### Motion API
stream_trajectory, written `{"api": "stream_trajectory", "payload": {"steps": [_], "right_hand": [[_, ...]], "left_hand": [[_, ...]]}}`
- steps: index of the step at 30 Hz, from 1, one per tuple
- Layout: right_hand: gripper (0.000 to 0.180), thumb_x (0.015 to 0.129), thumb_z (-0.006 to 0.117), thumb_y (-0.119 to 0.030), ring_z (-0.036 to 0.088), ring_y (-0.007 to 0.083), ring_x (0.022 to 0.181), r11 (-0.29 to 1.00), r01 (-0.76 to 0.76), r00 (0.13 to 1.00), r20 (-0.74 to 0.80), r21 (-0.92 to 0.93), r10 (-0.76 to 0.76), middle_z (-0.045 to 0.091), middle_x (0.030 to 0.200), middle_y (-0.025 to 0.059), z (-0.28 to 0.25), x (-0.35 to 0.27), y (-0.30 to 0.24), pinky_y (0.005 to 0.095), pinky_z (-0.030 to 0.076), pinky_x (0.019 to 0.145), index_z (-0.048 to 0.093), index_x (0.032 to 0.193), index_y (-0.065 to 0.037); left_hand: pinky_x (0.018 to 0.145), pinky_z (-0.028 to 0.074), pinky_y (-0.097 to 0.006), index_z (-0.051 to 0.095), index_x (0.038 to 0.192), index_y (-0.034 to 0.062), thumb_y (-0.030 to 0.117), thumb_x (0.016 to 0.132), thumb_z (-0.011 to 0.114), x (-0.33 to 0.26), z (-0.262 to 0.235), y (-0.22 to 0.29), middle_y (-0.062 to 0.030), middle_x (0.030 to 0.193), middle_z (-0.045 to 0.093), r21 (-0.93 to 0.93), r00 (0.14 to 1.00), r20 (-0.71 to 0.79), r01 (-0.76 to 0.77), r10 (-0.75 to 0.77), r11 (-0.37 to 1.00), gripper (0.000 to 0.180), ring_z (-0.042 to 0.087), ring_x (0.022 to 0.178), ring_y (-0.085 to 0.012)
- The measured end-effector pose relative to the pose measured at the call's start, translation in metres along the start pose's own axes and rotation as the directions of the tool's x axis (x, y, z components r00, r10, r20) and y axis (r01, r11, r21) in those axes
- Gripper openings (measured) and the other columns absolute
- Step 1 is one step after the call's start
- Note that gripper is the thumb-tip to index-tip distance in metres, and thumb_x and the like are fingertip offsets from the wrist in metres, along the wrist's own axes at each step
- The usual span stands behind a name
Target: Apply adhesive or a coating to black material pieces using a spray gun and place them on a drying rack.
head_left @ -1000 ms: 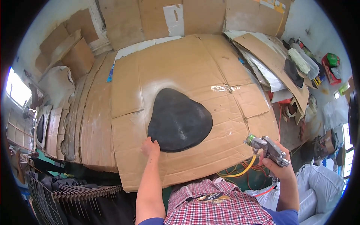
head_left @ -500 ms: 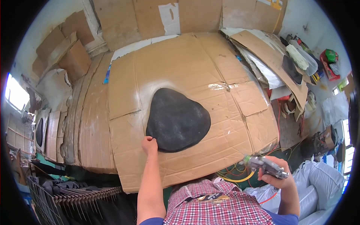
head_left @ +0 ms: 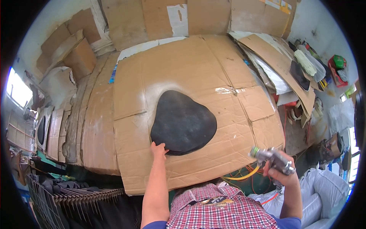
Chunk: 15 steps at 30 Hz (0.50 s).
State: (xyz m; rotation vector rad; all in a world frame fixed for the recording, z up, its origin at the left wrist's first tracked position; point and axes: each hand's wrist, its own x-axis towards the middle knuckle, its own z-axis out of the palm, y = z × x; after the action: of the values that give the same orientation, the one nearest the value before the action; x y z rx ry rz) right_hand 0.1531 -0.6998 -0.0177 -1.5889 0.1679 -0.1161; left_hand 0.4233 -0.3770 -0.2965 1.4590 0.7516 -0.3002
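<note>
The left hand [head_left: 159, 149] touches the black pad [head_left: 183, 123] mid-frame, grip unclear; at lower right the right hand [head_left: 283, 172] holds the spray gun [head_left: 272, 158]. Likely spraying; next calls for steady aim.

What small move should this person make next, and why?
Probably bring the spray gun left, toward the black panel: the right hand holds it well to the panel's right, while the left hand is at the panel's near-left edge, perhaps steadying it.
</note>
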Motion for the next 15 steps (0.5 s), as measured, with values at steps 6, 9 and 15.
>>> {"api": "stream_trajectory", "payload": {"steps": [6,9,15], "right_hand": [[0.048,0.074,0.070,-0.007,0.059,0.0130,0.066,0.945,-0.018,0.987,0.147,-0.327,0.070,0.061,0.077,0.0061,-0.019,-0.013,-0.013,0.0277,0.050,0.062,0.054,0.117,0.003],[0.056,0.073,0.072,-0.012,0.060,0.0136,0.066,0.985,-0.093,0.987,-0.141,-0.148,0.072,0.061,0.078,0.0076,-0.019,-0.001,-0.007,0.0284,0.050,0.063,0.049,0.123,0.001],[0.058,0.075,0.072,-0.017,0.060,0.0167,0.070,0.999,0.019,0.999,-0.051,0.035,-0.018,0.060,0.078,0.0085,0.017,0.029,0.013,0.0296,0.050,0.067,0.048,0.125,0.000]], "left_hand": [[0.064,0.055,-0.041,0.034,0.134,0.0035,-0.010,0.078,0.054,-0.006,-0.001,0.002,-0.0142,0.121,0.050,-0.164,0.999,0.042,0.028,-0.022,0.986,0.061,0.058,0.094,-0.0279],[0.067,0.055,-0.042,0.040,0.127,0.0048,-0.011,0.077,0.053,-0.007,0.001,0.012,-0.0132,0.118,0.052,-0.223,0.985,0.173,0.042,-0.003,0.974,0.053,0.058,0.095,-0.0285],[0.077,0.054,-0.044,0.046,0.120,0.0082,-0.010,0.074,0.056,-0.049,0.019,0.100,-0.0114,0.112,0.056,-0.659,0.813,0.425,-0.024,0.399,0.752,0.050,0.059,0.099,-0.0287]]}}
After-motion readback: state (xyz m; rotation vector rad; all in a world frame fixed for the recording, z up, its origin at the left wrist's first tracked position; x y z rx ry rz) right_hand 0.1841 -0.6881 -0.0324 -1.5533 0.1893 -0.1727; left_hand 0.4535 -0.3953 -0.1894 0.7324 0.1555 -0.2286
